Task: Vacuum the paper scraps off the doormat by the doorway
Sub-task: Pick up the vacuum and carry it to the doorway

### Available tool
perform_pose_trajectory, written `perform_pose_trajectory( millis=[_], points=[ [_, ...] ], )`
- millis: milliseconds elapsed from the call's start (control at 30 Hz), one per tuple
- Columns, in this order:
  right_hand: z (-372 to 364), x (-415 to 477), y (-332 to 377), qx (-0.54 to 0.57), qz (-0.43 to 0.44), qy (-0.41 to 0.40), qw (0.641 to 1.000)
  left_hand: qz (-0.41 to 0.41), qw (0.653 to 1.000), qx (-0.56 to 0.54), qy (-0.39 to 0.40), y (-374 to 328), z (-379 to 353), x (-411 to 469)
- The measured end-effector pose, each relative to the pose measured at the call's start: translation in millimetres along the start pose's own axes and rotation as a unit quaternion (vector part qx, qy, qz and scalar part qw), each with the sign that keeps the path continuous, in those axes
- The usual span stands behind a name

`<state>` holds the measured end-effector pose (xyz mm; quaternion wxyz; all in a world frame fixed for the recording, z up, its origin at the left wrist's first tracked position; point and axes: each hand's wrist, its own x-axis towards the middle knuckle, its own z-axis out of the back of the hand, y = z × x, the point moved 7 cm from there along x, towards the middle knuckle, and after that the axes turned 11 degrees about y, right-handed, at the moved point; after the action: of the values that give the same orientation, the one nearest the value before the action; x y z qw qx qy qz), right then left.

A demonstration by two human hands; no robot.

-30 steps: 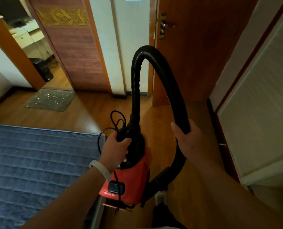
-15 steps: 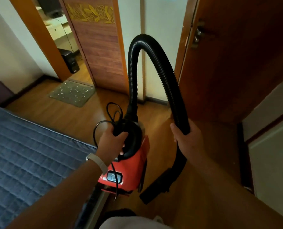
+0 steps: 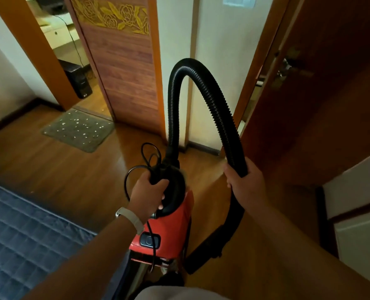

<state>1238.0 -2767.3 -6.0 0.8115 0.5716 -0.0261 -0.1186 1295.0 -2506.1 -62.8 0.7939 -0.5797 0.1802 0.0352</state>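
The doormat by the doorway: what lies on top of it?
Many small white paper scraps lie scattered over the grey doormat, mostly across its middle. Nothing else rests on it and nothing covers it. The wooden floor directly beneath the mat is hidden.

blue quilted mattress (image 3: 17, 234) lower left | black box (image 3: 78, 81) upper left, on floor | brown door (image 3: 322, 118) right

Red vacuum (image 3: 168, 226), black hose (image 3: 214, 105), white-flecked grey doormat (image 3: 78, 131).

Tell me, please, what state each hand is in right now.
Left hand: grips the cord and the top handle of the vacuum cleaner.
Right hand: grips the black hose.
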Motion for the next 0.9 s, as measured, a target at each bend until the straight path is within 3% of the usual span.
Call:
perform_pose_trajectory(
  millis=[267,600,900],
  points=[
    [-35,132,50,0.009,-0.002,-0.018,1.000,-0.027,0.999,0.028,0.007,-53,53,134],
    [-81,270,96,-0.016,0.059,0.005,0.998,-0.002,0.998,0.009,-0.056,-82,119,237],
    [-152,429,117,-0.005,0.094,0.131,0.987,0.048,0.981,-0.034,-0.186,-102,179,319]
  ],
)
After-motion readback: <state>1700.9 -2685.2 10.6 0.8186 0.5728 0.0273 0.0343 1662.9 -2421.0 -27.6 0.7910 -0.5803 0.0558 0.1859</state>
